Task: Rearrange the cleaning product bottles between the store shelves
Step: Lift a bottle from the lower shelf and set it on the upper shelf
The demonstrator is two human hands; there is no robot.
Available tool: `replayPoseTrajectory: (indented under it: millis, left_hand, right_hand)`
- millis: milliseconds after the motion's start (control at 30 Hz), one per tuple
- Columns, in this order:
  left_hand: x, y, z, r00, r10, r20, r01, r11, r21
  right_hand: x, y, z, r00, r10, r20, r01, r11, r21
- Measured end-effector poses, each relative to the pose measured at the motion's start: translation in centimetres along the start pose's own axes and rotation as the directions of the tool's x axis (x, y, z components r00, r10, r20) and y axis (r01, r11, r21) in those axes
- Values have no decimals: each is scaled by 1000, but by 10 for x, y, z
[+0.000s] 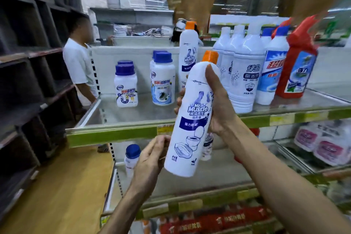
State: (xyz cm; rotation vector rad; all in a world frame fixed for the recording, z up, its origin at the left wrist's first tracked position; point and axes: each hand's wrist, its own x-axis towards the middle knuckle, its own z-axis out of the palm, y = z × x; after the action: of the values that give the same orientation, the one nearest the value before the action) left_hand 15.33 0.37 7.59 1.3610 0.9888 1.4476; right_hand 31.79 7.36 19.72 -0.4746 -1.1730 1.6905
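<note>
Two hands on Mr Muscle bottle (190, 119), frame centre: right hand (218, 104) wrapped round upper body, left hand (152, 156) curled on base; axis near-upright, cap toward upper shelf (117, 118).

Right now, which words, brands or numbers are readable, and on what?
"Mr Muscle": held bottle.
"Mr Muscle": orange-capped shelf bottle.
"绿伞": white bottle, likely but soft.
Remaining Chinese label text and the price strips: too small or blurred to read.
</note>
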Motion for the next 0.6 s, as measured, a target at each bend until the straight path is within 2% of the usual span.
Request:
replayPoseTrajectory:
  millis: [167, 333, 467, 600]
  left_hand:
    - [14, 25, 22, 995, 68, 77, -72, 996, 54]
    - [44, 59, 42, 985, 121, 119, -135, 985, 112]
    - [84, 85, 54, 982, 155, 109, -167, 979, 113]
    - [126, 90, 62, 990, 119, 78, -127, 986, 112]
  right_hand:
    - [12, -18, -13, 999, -51, -12, 51, 998, -34]
    - [37, -62, -9, 988, -156, 9, 155, 974, -167]
    - [67, -109, -4, 958, -288, 9, 278, 913, -299]
    - [88, -142, -7, 927, -374, 16, 341, 827, -448]
